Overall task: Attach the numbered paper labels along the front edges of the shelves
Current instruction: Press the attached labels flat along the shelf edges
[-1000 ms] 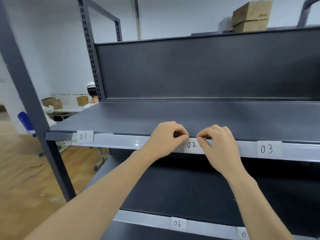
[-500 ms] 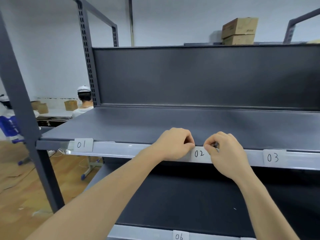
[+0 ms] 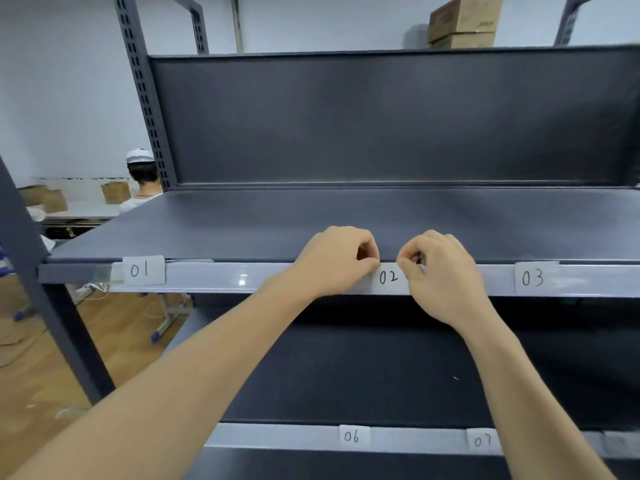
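Observation:
A white paper label "02" [image 3: 388,278] sits on the pale front strip [image 3: 221,278] of the dark grey shelf. My left hand [image 3: 337,259] pinches the label's upper left corner with curled fingers. My right hand [image 3: 440,271] pinches its upper right corner and covers its right edge. Label "01" [image 3: 142,270] is on the strip to the left and label "03" [image 3: 533,278] to the right. On the lower shelf's front strip are labels "06" [image 3: 352,436] and "07" [image 3: 482,441].
The grey upright post [image 3: 52,306] of the rack stands at the left. Behind it a person in a white cap [image 3: 140,174] sits at a table with small cardboard boxes. Two cardboard boxes [image 3: 462,22] rest on top of the rack.
The camera view shifted, so the shelf sits lower in the frame. Both hands stayed at the top corners of label "02", fingers curling a little tighter.

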### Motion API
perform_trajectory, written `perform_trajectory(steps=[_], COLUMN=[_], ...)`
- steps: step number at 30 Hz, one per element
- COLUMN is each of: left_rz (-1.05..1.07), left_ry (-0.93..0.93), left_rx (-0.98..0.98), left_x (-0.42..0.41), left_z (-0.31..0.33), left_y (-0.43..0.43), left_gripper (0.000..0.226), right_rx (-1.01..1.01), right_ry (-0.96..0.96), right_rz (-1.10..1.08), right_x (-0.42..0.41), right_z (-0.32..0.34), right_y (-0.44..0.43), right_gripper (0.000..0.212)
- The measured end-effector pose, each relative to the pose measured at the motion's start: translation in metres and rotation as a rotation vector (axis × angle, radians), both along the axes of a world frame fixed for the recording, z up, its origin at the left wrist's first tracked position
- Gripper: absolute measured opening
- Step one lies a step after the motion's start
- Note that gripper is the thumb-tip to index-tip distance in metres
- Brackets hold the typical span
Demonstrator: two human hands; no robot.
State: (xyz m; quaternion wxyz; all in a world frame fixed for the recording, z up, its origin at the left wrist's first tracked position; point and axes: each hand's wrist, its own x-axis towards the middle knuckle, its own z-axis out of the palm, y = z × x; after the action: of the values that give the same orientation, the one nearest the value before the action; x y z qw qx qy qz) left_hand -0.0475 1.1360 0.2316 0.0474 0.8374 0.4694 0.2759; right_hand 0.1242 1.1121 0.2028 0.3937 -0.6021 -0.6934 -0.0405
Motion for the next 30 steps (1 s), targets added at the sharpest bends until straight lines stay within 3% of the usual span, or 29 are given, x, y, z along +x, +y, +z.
perform_trajectory(steps=[11,16,30], left_rz=[0.028,-0.002,0.078], left_ry=[0.059,-0.041,-0.096], left_rx=[-0.113,-0.214,-0.102], left_x=[0.001,-0.015,-0.070], left_z=[0.008,0.015,0.004], left_y=[-0.003,-0.005,-0.007], left_gripper=[0.010,0.012,0.010], right_rx=[-0.066,-0.086,-0.091], right_ry=[-0.034,0.116,0.152], right_rz=[0.006,0.112,0.226], right_x=[-0.003,-0.017,-0.066], right_z=[0.008,0.015,0.010], right_y=[-0.005,-0.002,0.002], right_gripper=[0.016,0.016,0.014])
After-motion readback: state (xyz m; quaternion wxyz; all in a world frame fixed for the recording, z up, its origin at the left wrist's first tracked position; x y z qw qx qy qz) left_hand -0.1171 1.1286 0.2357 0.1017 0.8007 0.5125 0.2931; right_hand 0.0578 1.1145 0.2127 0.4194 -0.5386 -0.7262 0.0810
